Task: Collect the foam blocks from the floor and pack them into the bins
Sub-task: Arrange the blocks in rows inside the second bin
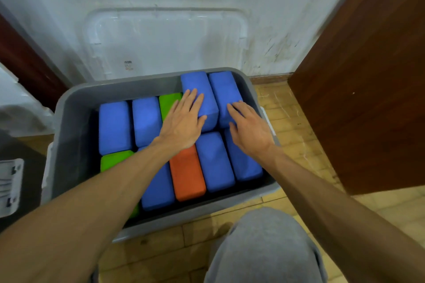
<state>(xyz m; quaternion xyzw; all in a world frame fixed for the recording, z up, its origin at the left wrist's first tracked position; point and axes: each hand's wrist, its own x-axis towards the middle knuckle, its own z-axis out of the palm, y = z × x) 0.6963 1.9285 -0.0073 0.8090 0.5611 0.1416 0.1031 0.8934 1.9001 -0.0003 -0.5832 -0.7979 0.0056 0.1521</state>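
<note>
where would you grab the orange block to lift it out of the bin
Probably by its two short ends, coming straight down from above. The orange block lies flat in the grey bin, packed tight between blue blocks on both long sides, so there is no finger room there. Its near end faces a dark gap by the bin wall. The left hand covers its far end, so that end cannot be judged.
</note>
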